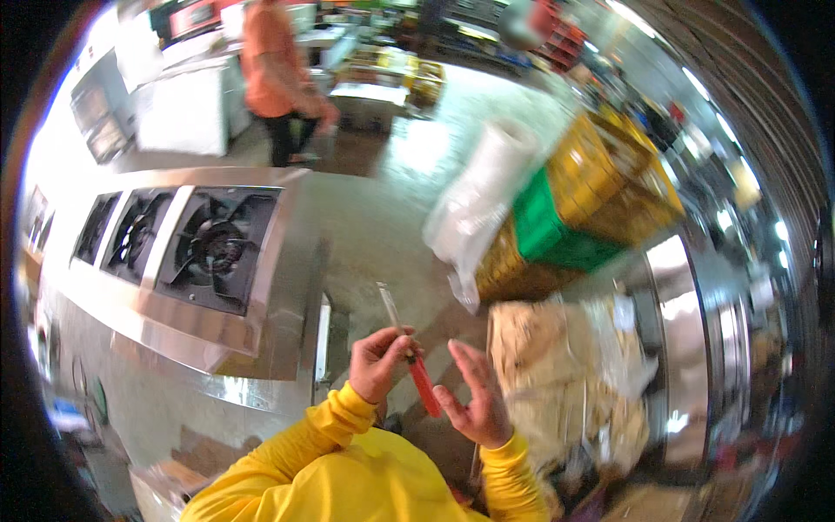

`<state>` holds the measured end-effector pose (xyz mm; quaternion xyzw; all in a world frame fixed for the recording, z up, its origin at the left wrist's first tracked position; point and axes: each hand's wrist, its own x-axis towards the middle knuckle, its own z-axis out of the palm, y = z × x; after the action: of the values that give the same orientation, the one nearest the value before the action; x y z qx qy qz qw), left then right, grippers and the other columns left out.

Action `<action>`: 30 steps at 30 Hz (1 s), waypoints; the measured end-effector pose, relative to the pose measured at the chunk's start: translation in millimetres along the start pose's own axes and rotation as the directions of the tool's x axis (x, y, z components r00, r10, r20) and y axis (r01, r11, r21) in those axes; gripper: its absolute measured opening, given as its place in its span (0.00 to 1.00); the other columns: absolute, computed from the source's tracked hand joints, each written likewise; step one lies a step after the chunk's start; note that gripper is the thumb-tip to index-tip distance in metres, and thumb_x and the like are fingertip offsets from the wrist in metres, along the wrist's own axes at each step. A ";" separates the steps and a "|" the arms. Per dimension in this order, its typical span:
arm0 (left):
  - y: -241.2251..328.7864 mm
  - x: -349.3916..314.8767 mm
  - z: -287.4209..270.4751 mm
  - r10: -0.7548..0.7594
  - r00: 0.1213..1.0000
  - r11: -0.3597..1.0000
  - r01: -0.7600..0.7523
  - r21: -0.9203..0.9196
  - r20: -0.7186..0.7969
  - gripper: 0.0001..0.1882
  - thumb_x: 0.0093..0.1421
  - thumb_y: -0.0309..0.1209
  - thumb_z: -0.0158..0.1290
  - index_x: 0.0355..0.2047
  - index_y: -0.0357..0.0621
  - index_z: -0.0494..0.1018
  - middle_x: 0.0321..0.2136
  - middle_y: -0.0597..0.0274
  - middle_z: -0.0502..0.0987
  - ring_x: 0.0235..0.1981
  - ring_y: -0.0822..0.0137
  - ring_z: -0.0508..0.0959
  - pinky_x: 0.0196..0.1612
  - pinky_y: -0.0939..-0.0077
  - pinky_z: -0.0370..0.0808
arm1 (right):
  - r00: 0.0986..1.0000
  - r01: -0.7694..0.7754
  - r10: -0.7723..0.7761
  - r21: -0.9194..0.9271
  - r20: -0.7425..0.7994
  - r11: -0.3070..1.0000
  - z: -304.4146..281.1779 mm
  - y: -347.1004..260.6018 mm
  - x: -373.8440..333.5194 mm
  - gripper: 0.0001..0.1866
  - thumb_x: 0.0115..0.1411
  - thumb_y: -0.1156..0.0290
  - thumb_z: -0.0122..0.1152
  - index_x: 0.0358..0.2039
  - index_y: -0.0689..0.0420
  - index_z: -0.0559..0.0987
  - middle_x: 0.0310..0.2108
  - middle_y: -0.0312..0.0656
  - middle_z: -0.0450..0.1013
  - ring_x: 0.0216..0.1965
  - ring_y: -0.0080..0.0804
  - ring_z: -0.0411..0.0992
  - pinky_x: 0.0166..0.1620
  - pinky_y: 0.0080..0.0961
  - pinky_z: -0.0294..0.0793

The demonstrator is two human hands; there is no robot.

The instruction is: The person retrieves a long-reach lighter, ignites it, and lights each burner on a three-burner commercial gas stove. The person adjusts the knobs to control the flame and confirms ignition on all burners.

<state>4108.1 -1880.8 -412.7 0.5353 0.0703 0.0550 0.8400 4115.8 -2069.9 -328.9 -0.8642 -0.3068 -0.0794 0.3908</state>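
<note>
My left hand (pixel 378 361) is closed in a pinch round the middle of a slim tool with a red handle (pixel 423 383). Its silvery shaft or blade (pixel 388 304) points away from me, and the handle slants down to the right. Whether it is a screwdriver or a knife is too blurred to tell. My right hand (pixel 478 400) is open close to the handle's lower end, fingers apart, and seems to hold nothing. Left of my hands stands a stainless steel gas stove (pixel 183 348) with black burners (pixel 222 248) in a row.
To the right are stacked yellow and green crates (pixel 561 230), with a roll of clear plastic film (pixel 487 174) against them. Nearer me lies a brown paper-wrapped bundle (pixel 544 370). A person in an orange shirt (pixel 270 74) stands beyond the stove, near a white cabinet (pixel 183 109).
</note>
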 end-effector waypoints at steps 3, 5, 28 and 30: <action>-16.6 75.0 1.0 -0.037 0.996 0.994 0.028 -0.105 -0.085 0.13 0.66 0.29 0.53 0.46 0.31 0.75 0.33 0.62 0.80 0.35 0.72 0.80 0.42 0.74 0.78 | 0.983 -0.122 0.076 0.280 0.170 0.952 52.6 74.5 35.5 0.28 0.63 0.64 0.59 0.61 0.60 0.67 0.53 0.53 0.70 0.51 0.51 0.71 0.55 0.39 0.68; -29.2 128.2 -6.8 -0.080 0.992 0.985 0.063 -0.161 -0.102 0.13 0.66 0.30 0.53 0.45 0.32 0.75 0.34 0.63 0.80 0.35 0.72 0.79 0.41 0.74 0.78 | 0.964 -0.216 0.134 0.381 0.230 0.899 81.9 117.9 65.6 0.26 0.64 0.63 0.57 0.60 0.61 0.68 0.51 0.53 0.71 0.51 0.50 0.70 0.55 0.38 0.68; 11.7 654.1 -280.5 -0.162 0.381 0.951 -0.187 -0.247 -0.910 0.29 0.68 0.51 0.43 0.58 0.41 0.65 0.46 0.53 0.79 0.41 0.62 0.78 0.46 0.64 0.76 | 0.707 -0.705 0.341 0.576 0.620 0.414 292.5 414.4 647.9 0.23 0.67 0.64 0.52 0.59 0.56 0.63 0.41 0.41 0.73 0.18 0.19 0.66 0.16 0.16 0.66; 11.7 661.7 -319.7 -0.232 0.251 0.930 -0.226 -0.290 -0.940 0.29 0.68 0.52 0.43 0.58 0.43 0.66 0.42 0.55 0.80 0.36 0.63 0.79 0.43 0.64 0.76 | 0.703 -0.678 0.217 0.546 0.678 0.493 330.1 406.1 719.2 0.22 0.68 0.68 0.49 0.61 0.54 0.63 0.44 0.40 0.73 0.19 0.19 0.66 0.16 0.16 0.67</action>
<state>4702.5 -1479.9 -574.6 0.2204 0.5590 0.3813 0.7025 4897.3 -1699.8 -537.4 -0.6485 -0.1559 0.4067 0.6243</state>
